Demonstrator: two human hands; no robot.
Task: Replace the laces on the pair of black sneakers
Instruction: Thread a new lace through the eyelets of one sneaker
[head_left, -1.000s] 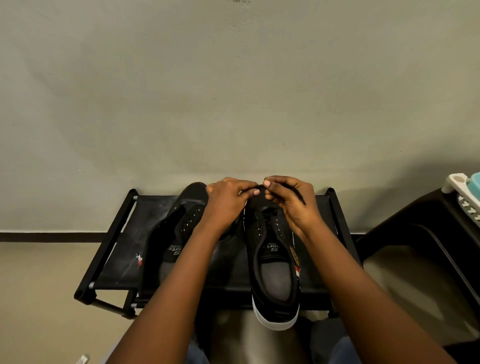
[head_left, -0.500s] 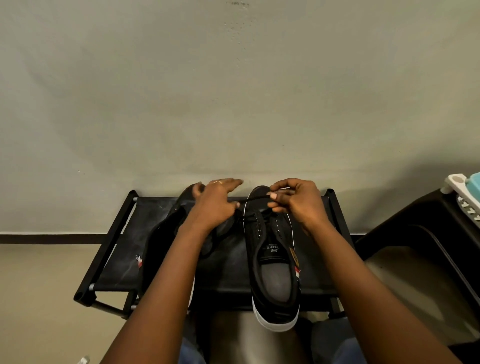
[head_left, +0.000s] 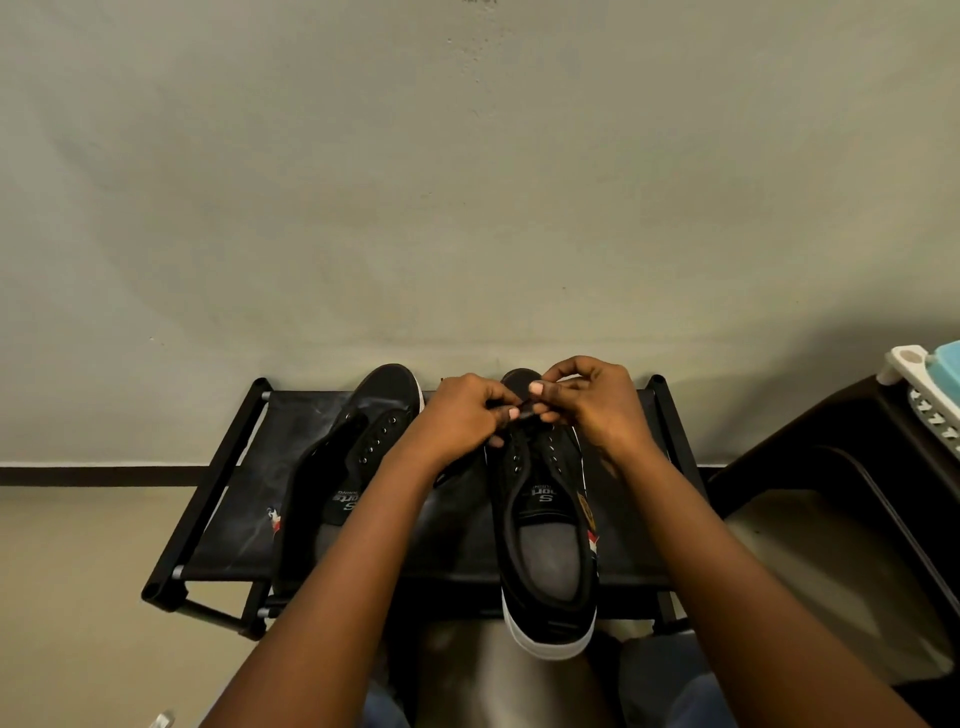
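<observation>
Pinching a black lace (head_left: 525, 410) between curled fingers, the left hand (head_left: 462, 413) and right hand (head_left: 592, 402) are held together over the toe end of the right sneaker (head_left: 545, 525). This sneaker lies on a black rack (head_left: 218, 493), heel overhanging the near edge. The left sneaker (head_left: 358, 457) is set beside it, unlaced.

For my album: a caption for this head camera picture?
Both hands pinch a black lace over the right black canvas sneaker.
</observation>
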